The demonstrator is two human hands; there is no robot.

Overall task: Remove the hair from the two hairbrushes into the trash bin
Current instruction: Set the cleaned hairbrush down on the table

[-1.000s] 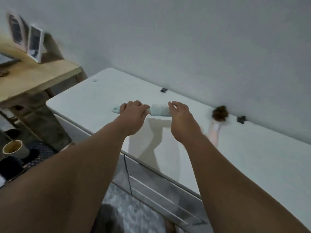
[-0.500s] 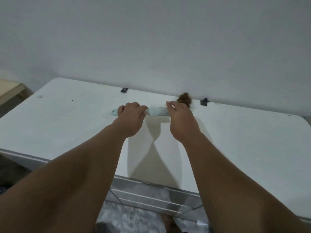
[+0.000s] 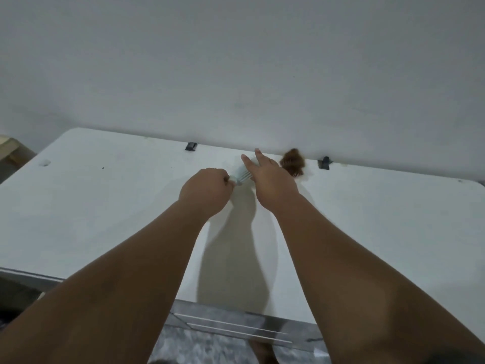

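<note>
left hand [image 3: 207, 191]: fisted around the handle of the pale brush, knuckles up, above the desk middle.
right hand [image 3: 271, 183]: fingers spread and extended, lying over the far end of the pale brush head; actual grip on the brush can't be told.
pale brush [image 3: 242, 176]: light mint/white, blurred, spans between both hands, head angled away toward the wall; bristles just visible.
second brush [image 3: 292, 164]: brown clump of hair on it, lies on the desk by the wall, just beside and right of the right hand, partly hidden behind it; handle not visible.
desk [image 3: 105, 206]: white top, against the wall.
clips [image 3: 325, 162]: two small dark pieces at the desk's back edge, one left of the hands, one right of the hair clump.
trash bin: not in view.
</note>
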